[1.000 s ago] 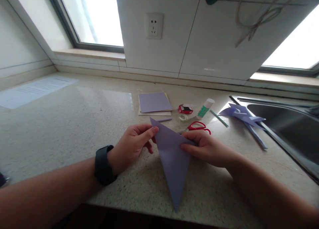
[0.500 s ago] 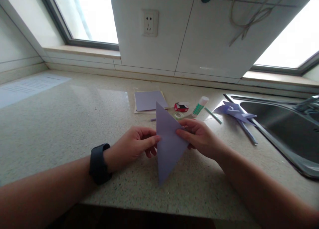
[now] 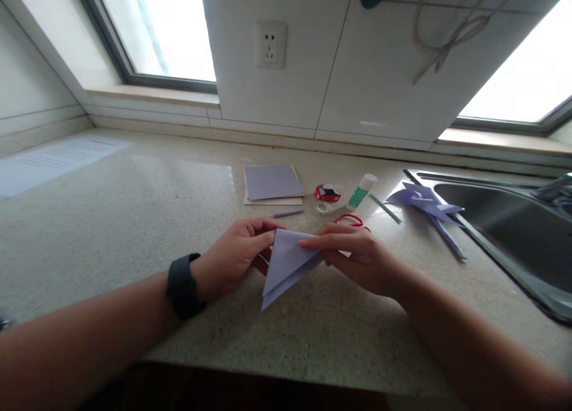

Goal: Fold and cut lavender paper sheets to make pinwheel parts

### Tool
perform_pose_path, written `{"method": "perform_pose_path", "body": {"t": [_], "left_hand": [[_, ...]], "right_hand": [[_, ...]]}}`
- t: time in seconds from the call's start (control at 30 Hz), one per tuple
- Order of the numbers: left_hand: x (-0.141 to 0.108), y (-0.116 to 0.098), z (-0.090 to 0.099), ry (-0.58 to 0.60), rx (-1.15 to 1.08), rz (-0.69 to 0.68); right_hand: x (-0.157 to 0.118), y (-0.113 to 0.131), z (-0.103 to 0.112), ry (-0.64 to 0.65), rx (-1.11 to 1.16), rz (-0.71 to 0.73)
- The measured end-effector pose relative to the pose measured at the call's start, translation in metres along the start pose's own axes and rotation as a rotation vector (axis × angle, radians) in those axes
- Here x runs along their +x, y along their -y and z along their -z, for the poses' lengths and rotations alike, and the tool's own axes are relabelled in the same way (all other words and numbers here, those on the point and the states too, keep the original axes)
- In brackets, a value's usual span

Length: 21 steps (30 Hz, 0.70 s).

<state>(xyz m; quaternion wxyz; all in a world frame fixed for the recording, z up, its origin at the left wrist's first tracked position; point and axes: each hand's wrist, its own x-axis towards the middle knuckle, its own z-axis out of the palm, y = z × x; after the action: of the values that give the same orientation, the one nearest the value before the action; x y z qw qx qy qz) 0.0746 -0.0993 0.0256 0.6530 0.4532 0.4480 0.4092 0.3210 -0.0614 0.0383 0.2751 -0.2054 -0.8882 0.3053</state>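
A purple paper [image 3: 288, 259], folded into a smaller triangle with two layers showing at its lower tip, is held just above the counter. My left hand [image 3: 241, 253], with a dark watch on the wrist, grips its upper left corner; some of those fingers are hidden behind the paper. At the right corner, my right hand [image 3: 346, 250] pinches the folded layers between thumb and fingers. Red-handled scissors [image 3: 350, 219] lie just behind my right hand, partly covered by it.
Behind the hands on the counter [image 3: 179, 202] lie stacked purple sheets [image 3: 273, 181], a purple paper stick [image 3: 288, 213], a red box [image 3: 328, 193], tape [image 3: 322, 208], a glue stick [image 3: 361, 192] and a green strip [image 3: 385, 208]. A purple pinwheel [image 3: 426, 205] rests by the sink [image 3: 496, 232].
The large paper triangle has been folded over into a smaller one, its top point brought down. Both hands still hold it, and the scissors and paper stick show more.
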Motion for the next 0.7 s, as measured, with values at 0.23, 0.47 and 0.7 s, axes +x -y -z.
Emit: {"method": "perform_pose_path", "body": {"t": [0.23, 0.47, 0.7], "left_hand": [[-0.0003, -0.0013, -0.0005, 0.065, -0.113, 0.012], [-0.0009, 0.0014, 0.0009, 0.064, 0.031, -0.024], [-0.0064, -0.0003, -0.0035, 0.163, 0.196, -0.089]], "right_hand": [[0.0017, -0.0035, -0.0017, 0.0, -0.072, 0.025], [-0.0033, 0.0011, 0.0042, 0.075, 0.221, -0.2], [0.0055, 0.002, 0.0006, 0.002, 0.356, -0.455]]}}
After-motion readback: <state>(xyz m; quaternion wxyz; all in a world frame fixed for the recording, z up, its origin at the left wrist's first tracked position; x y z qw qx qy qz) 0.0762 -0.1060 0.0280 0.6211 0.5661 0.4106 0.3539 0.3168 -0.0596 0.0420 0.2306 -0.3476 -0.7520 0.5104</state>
